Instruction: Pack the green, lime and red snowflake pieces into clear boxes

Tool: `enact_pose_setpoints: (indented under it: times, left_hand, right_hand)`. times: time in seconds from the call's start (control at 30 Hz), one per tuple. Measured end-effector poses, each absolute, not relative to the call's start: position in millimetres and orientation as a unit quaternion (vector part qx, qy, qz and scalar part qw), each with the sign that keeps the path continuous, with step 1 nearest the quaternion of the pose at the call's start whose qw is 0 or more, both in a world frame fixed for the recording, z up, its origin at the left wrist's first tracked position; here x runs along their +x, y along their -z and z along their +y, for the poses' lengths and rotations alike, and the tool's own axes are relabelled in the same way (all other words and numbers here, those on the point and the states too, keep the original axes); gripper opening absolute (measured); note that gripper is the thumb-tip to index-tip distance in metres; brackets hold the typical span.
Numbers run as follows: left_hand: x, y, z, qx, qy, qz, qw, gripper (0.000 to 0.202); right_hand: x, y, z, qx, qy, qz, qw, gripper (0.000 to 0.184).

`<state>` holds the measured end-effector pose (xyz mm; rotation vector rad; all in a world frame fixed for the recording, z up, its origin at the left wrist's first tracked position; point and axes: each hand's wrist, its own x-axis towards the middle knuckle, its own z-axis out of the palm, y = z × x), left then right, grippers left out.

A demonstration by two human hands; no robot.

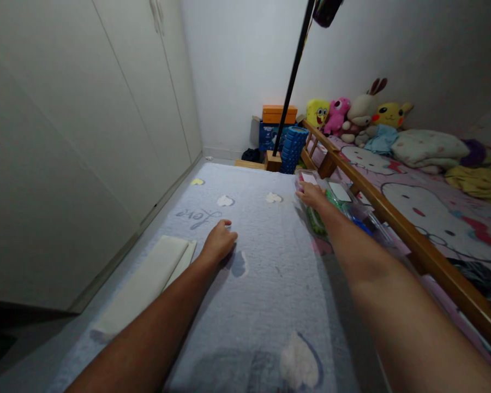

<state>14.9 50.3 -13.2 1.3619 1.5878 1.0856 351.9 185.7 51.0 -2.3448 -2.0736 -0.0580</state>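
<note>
My right hand (312, 195) stretches to the far right edge of the covered surface. Its fingers bend over the near side of a clear plastic box (301, 176) with a white label and pinkish contents; the fingertips are partly hidden. Beside that wrist stand a clear box with green contents (316, 222) and another clear box with a white label (339, 191). My left hand (220, 240) is low over the middle of the pale blue cloth (270, 273), loosely bent, finger and thumb apart, with nothing visible in it. Left of it lies a folded cream sheet (147, 281).
A wooden bed rail (364, 188) runs along the right, with plush toys (360, 112) on the bed behind. White cabinet doors (85, 136) line the left. At the far end are a black pole (292, 76), a blue foam roller (293, 150) and an orange box (279, 114).
</note>
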Motion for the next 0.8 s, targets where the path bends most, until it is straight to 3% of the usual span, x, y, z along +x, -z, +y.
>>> enact_pose_setpoints:
  times: [0.1, 0.43, 0.8]
  left_hand:
    - [18, 3, 62, 0.546, -0.347, 0.655, 0.391, 0.047]
    - [44, 3, 69, 0.662, -0.288, 0.67, 0.172, 0.044]
    - [41, 6, 66, 0.674, -0.271, 0.665, 0.173, 0.038]
  right_hand:
    - [351, -52, 186, -0.753, 0.019, -0.658, 0.002, 0.046]
    - [349, -48, 183, -0.757, 0.028, -0.653, 0.005, 0.044]
    - [351, -48, 176, -0.757, 0.022, -0.653, 0.026, 0.052]
